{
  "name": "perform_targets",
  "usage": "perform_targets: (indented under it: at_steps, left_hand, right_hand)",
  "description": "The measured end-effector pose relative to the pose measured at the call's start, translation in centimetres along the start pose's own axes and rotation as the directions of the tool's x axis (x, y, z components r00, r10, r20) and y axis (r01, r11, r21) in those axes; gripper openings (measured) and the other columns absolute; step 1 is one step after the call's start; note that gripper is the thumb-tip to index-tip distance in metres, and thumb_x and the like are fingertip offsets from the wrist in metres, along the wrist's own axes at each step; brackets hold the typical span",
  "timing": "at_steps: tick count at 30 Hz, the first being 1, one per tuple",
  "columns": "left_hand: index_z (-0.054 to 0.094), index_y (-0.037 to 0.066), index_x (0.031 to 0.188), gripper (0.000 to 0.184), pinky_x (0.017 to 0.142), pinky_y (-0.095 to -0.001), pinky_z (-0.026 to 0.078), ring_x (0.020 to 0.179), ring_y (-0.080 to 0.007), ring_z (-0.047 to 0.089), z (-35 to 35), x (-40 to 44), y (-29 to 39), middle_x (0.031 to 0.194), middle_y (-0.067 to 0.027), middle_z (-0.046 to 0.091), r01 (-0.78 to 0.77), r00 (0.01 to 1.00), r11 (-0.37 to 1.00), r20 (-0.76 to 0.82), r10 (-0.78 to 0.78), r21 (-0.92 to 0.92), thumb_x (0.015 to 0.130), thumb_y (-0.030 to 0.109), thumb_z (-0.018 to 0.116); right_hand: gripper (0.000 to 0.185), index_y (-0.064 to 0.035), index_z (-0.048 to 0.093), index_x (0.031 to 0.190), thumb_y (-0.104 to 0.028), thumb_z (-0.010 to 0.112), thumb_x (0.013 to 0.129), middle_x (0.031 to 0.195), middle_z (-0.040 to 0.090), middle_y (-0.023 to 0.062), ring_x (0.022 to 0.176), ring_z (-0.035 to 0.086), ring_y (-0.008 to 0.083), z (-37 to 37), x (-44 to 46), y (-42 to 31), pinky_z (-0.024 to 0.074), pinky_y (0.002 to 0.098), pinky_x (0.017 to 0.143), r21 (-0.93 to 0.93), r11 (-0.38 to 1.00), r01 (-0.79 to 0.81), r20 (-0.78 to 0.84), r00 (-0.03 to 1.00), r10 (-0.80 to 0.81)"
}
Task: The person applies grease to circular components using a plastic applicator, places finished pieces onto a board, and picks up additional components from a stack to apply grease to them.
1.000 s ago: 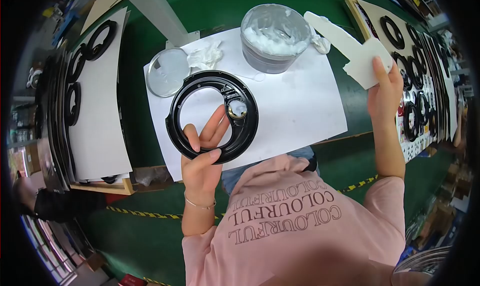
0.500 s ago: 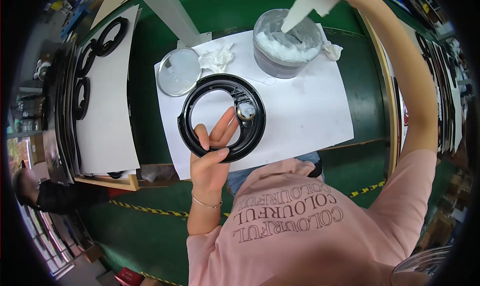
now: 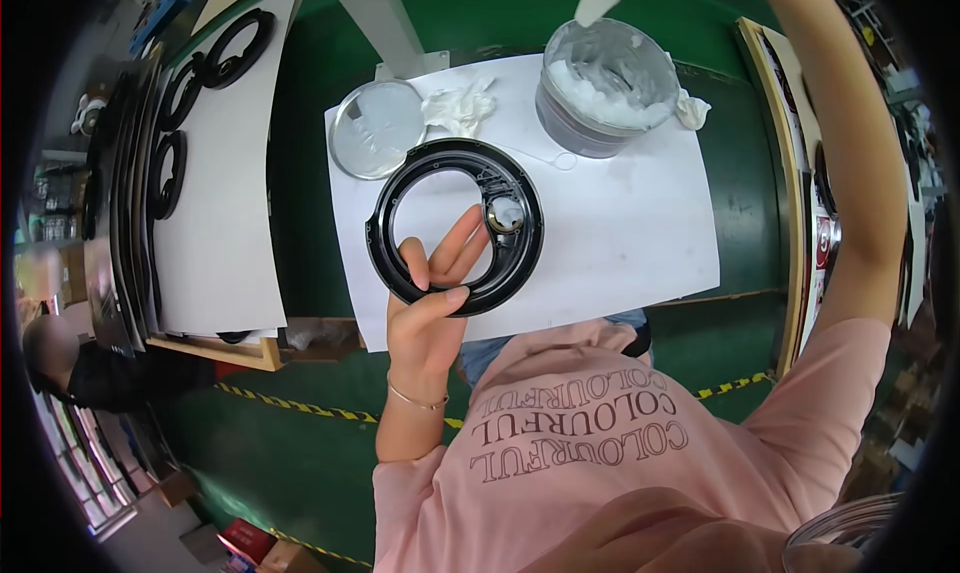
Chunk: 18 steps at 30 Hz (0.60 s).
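Left fingers grip the black ring by its edge, open paper rightward; right fingers unseen.

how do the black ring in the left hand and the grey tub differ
The ring is black; the tub is grey. The left hand holds the ring, while the tub stands on the white sheet. The ring's middle is open, but the tub contains white paste. Both look round.
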<state>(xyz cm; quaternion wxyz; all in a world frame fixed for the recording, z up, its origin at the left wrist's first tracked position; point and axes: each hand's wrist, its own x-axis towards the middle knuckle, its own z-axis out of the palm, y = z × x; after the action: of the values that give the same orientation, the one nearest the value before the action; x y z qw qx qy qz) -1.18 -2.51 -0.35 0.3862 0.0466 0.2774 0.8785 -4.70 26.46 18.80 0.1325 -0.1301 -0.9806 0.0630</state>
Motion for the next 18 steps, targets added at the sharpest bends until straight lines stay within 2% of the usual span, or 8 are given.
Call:
perform_targets:
  at_steps: [6,7,8,10,11,12,15,18]
  left_hand:
    - [0.035,0.012,0.073,0.032,0.1,-0.0422,0.03,0.125,-0.0413,0.026,0.0,0.0,0.1,0.129,-0.0309,0.032,-0.016,1.0,1.0,0.017,0.016,-0.018,0.066,-0.017,0.047]
    - [0.035,0.012,0.073,0.032,0.1,-0.0422,0.03,0.125,-0.0413,0.026,0.0,0.0,0.0,0.129,-0.0309,0.032,-0.029,1.0,0.999,-0.003,0.029,-0.022,0.066,-0.017,0.047]
    - [0.035,0.012,0.073,0.032,0.099,-0.0418,0.031,0.125,-0.0412,0.027,0.2,0.0,0.0,0.129,-0.0308,0.032,-0.036,0.999,0.999,0.026,0.036,0.004,0.066,-0.017,0.047]
    - [0.036,0.011,0.072,0.031,0.098,-0.0407,0.032,0.124,-0.0407,0.028,0.4,0.2,-0.1,0.128,-0.0303,0.034,-0.044,0.997,0.998,0.066,0.041,0.045,0.068,-0.017,0.049]
    - [0.036,0.011,0.072,0.031,0.098,-0.0407,0.032,0.124,-0.0407,0.028,0.5,0.3,-0.2,0.128,-0.0303,0.034,-0.047,0.997,0.998,0.057,0.044,0.043,0.068,-0.017,0.049]
    - [0.036,0.012,0.072,0.03,0.097,-0.0393,0.033,0.124,-0.0415,0.027,0.6,0.3,-0.3,0.128,-0.0309,0.033,-0.067,0.994,0.991,0.089,0.057,0.116,0.069,-0.016,0.048]
    - [0.035,0.013,0.071,0.031,0.093,-0.0344,0.034,0.123,-0.0424,0.029,1.2,0.4,-0.9,0.127,-0.0314,0.035,-0.093,0.991,0.977,0.114,0.072,0.19,0.069,-0.015,0.047]
    - [0.037,0.009,0.07,0.03,0.089,-0.0392,0.043,0.121,-0.0408,0.032,1.6,0.3,-1.4,0.125,-0.0317,0.037,-0.104,0.989,0.969,0.13,0.076,0.225,0.068,-0.018,0.05]
  right_hand:
    - [0.034,0.0027,0.055,0.102,-0.024,0.055,0.08,0.086,0.061,0.0149,0.077,0.059,0.0229,-2.0,-5.8,1.0,0.0475,0.0322,0.071,0.27,0.963,-0.003,0.003,1.0,0.002]
    - [0.042,0.0004,0.05,0.114,-0.029,0.054,0.085,0.095,0.058,0.0113,0.082,0.059,0.0139,0.1,-7.2,9.4,0.0478,0.0241,0.071,0.114,0.956,0.269,-0.153,0.956,-0.25]
    - [0.037,0.0016,0.049,0.116,-0.023,0.052,0.087,0.099,0.057,0.0122,0.086,0.058,0.0173,-0.1,-9.8,8.0,0.047,0.0263,0.075,0.182,0.968,0.17,-0.162,0.977,-0.141]
    - [0.028,0.004,0.049,0.112,-0.008,0.051,0.086,0.102,0.057,0.018,0.089,0.058,0.0234,0.7,-14.4,6.6,0.0478,0.031,0.075,0.205,0.923,0.324,-0.263,0.927,-0.267]
    - [0.016,0.0039,0.051,0.099,-0.005,0.048,0.085,0.095,0.059,0.0213,0.084,0.061,0.0259,0.0,-15.9,5.5,0.0488,0.0329,0.071,0.105,0.838,0.535,-0.153,0.841,-0.518]
    - [0.014,-0.0013,0.052,0.094,0.001,0.051,0.08,0.085,0.063,0.0144,0.076,0.063,0.0241,0.8,-16.3,3.8,0.0486,0.0276,0.06,0.207,0.738,0.642,-0.213,0.766,-0.607]
    - [0.019,-0.0092,0.05,0.088,-0.003,0.056,0.072,0.082,0.064,0.0131,0.067,0.063,0.027,1.4,-19.0,0.6,0.0478,0.0301,0.056,0.194,0.815,0.546,-0.204,0.835,-0.511]
    - [0.007,-0.0039,0.044,0.09,-0.008,0.047,0.086,0.075,0.062,0.017,0.064,0.062,0.0292,1.8,-19.8,0.9,0.0501,0.0344,0.058,0.216,0.806,0.551,-0.195,0.834,-0.517]
